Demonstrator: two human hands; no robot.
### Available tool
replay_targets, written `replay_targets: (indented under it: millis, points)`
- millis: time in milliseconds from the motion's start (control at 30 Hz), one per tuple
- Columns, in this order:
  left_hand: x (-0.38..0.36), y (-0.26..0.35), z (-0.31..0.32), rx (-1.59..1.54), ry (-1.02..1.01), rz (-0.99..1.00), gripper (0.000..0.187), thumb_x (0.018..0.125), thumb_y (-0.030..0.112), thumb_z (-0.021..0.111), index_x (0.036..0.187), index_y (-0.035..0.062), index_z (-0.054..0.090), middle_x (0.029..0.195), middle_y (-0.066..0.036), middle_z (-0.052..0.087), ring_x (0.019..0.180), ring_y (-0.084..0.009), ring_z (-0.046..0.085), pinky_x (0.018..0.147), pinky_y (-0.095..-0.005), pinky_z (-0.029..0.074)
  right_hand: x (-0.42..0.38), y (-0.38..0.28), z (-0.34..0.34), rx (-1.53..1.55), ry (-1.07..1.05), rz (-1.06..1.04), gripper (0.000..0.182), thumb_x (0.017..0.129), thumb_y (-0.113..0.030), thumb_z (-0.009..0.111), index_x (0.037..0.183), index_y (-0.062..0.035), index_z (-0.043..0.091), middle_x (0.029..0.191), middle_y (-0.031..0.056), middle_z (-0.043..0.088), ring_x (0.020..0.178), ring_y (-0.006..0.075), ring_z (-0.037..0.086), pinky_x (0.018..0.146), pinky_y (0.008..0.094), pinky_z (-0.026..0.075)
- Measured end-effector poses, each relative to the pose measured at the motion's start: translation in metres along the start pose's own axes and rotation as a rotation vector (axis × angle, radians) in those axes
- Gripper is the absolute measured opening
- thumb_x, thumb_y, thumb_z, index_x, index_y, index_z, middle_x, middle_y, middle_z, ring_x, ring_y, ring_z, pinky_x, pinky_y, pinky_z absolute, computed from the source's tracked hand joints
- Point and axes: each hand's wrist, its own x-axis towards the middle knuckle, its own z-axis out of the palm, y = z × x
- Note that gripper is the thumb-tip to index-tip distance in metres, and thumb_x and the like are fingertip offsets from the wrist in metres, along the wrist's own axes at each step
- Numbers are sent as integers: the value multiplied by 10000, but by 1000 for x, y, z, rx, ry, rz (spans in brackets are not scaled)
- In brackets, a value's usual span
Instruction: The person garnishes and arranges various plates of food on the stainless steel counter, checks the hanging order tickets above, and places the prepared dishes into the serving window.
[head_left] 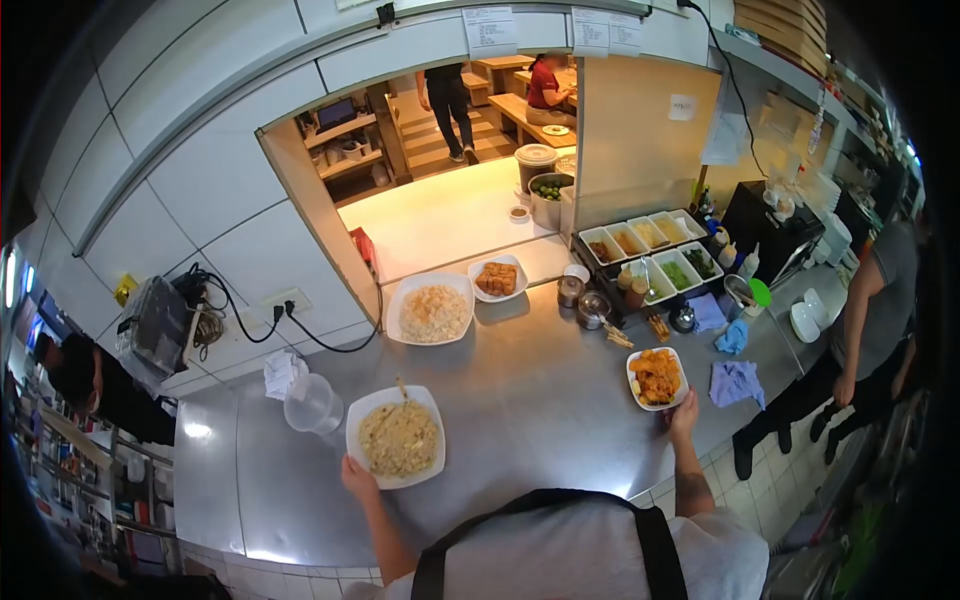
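My left hand [358, 478] grips the lower left rim of a square white bowl [438, 474] of fried rice [399, 437], with a utensil or stick poking up at its top edge. Out to the right, my right hand [684, 413] holds the lower right edge of a smaller white bowl [633, 376] of orange, sauced food [657, 377]. The fingers of both hands are partly hidden by the bowls. Further back, near the pass window, stand another white bowl of rice [433, 312] and a white dish of browned, fried pieces [497, 279].
A clear plastic container [314, 405] stands left of the fried rice. At the back right are a rack of ingredient tubs [648, 245], metal pots [592, 308] and blue cloths [737, 384]. People stand at the right [868, 310] and far left [85, 380].
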Motion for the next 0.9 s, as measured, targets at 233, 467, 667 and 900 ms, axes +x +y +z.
replay_targets:
  millis: [233, 467, 667, 900]
  points:
    - [0, 46, 52, 25, -80, 22, 337, 937, 217, 437, 1105, -40, 577, 1018, -234, 618, 949, -382, 588, 811, -422, 456, 42, 12, 2, -161, -256, -1, 392, 966, -216, 374, 1275, 16, 442, 627, 69, 586, 417, 137, 553, 351, 261, 448]
    - [-16, 71, 88, -38, -57, -17, 324, 940, 196, 426, 1109, -33, 582, 1030, -223, 625, 957, -374, 593, 822, -415, 459, -14, 6, 104, 123, -284, 212, 355, 953, -170, 375, 1254, -1, 459, 820, 107, 611, 526, 168, 597, 437, 294, 552]
    - [-24, 88, 102, -117, -35, -101, 338, 941, 173, 410, 1178, -22, 551, 1103, -209, 608, 1020, -354, 577, 869, -392, 445, -51, -19, 205, 187, -461, 302, 312, 952, -169, 350, 1235, -85, 450, 952, 87, 600, 684, 177, 622, 506, 315, 569]
    - [-13, 72, 117, -431, -152, -296, 390, 966, 209, 362, 1283, 3, 459, 1263, -179, 520, 1153, -312, 501, 945, -379, 404, -58, -42, 295, 276, -619, 445, 319, 911, -122, 337, 1206, -108, 456, 1029, 99, 594, 764, 210, 627, 585, 340, 569]
